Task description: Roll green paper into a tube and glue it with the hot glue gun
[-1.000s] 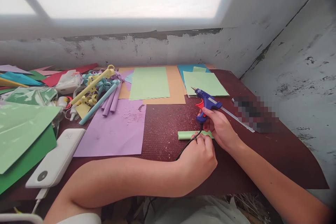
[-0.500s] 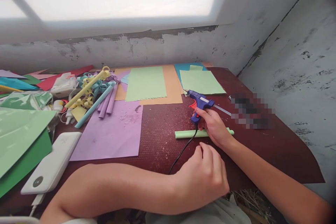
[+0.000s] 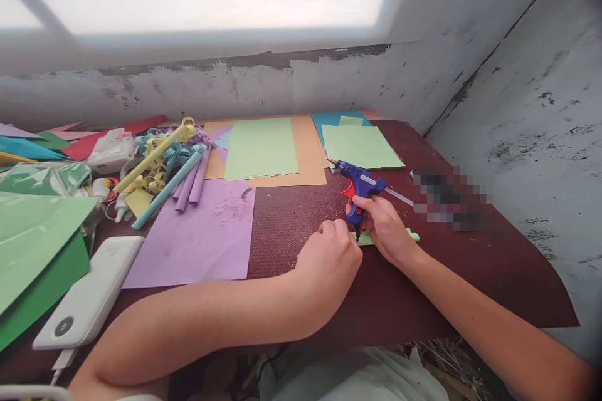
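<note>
My right hand grips the handle of a blue hot glue gun with a red trigger, nozzle pointing far left. Beneath it lies a rolled light green paper tube, mostly hidden by both hands; only its right end shows. My left hand lies curled over the tube's left part, fingers closed on or against it. Whether it grips the tube I cannot tell for sure. Both hands rest on the dark red table.
A purple sheet, green and orange sheets, and another green sheet lie on the table. Rolled paper tubes and curls pile at left, by a white power bank and green card. Walls close in behind and at right.
My left hand has moved forward from the table's near edge onto the green tube, covering its left part and the gun's cord. The right hand and glue gun have barely shifted.
</note>
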### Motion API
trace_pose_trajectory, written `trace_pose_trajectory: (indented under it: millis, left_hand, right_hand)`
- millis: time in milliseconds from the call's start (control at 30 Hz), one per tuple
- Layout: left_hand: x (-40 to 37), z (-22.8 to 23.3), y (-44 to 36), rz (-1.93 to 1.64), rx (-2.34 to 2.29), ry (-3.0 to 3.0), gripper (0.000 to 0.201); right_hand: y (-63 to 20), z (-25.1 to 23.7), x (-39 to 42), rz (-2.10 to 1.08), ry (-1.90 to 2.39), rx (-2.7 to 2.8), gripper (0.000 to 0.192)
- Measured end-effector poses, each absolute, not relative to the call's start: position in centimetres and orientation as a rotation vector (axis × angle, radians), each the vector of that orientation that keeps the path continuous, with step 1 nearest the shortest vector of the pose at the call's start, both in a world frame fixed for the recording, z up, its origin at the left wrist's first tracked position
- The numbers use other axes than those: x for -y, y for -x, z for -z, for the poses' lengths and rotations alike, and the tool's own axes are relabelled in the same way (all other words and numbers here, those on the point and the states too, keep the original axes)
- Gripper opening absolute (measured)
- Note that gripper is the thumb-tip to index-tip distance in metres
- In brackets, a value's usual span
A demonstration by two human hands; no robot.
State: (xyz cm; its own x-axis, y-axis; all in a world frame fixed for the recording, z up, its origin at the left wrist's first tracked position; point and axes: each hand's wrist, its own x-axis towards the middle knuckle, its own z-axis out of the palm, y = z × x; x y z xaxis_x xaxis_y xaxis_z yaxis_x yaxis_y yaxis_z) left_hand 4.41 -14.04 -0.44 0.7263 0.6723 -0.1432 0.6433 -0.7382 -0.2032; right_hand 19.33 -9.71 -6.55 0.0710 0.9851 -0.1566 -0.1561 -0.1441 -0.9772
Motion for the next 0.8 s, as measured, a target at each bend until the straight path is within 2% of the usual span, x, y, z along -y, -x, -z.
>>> trace_pose_trajectory:
  millis: [300,467,633,800]
  left_hand:
    - [15.7,4.2,-5.4,-0.115,1.046,2.563,0.025]
    - [16.1,4.8,-5.5,-0.046,1.033,2.481,0.028]
    - [16.6,5.5,-5.6,0.038,1.002,2.377,0.035]
    - [17.2,6.0,-5.6,0.064,0.969,2.321,0.041]
  right_hand:
    - [-19.3,6.1,10.6,-1.269,1.148,0.9,0.027]
    - [-20.3,4.6,12.7,-1.388,0.977,0.718,0.027]
    - [-23.3,3.4,14.5,-1.355,1.082,0.667,0.01]
    - [-25.7,2.8,14.6,-1.28,1.282,0.987,0.024]
